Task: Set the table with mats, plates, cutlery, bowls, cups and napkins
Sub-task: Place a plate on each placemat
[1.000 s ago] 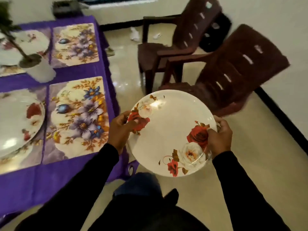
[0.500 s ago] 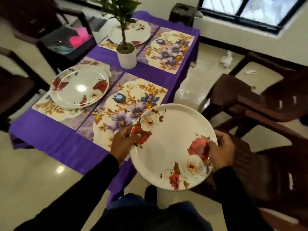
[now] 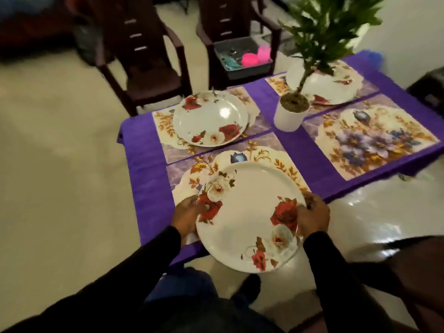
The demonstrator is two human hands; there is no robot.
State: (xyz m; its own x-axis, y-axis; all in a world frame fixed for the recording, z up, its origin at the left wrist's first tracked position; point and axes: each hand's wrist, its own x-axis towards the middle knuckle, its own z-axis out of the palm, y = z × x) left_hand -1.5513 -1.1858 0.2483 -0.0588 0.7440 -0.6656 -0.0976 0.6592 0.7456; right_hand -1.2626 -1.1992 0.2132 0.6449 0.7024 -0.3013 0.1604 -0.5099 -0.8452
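I hold a white plate with red and white roses [image 3: 249,215] over the near floral mat [image 3: 264,152], its near half past the table edge. My left hand [image 3: 186,216] grips its left rim and my right hand [image 3: 312,216] grips its right rim. A second rose plate [image 3: 210,118] lies on the far left mat [image 3: 165,131]. A third plate [image 3: 336,88] sits on the far right mat, partly hidden by the plant. The right mat [image 3: 370,138] is bare.
A potted plant in a white pot [image 3: 289,115] stands mid-table on the purple cloth [image 3: 144,188]. Two dark chairs [image 3: 144,56] stand beyond the table; one carries a grey bin [image 3: 242,57] with pink items. Another dark chair [image 3: 408,272] is at my right.
The view swung round the table. The plate, held in both hands throughout, moved from beside the table to above the near mat.
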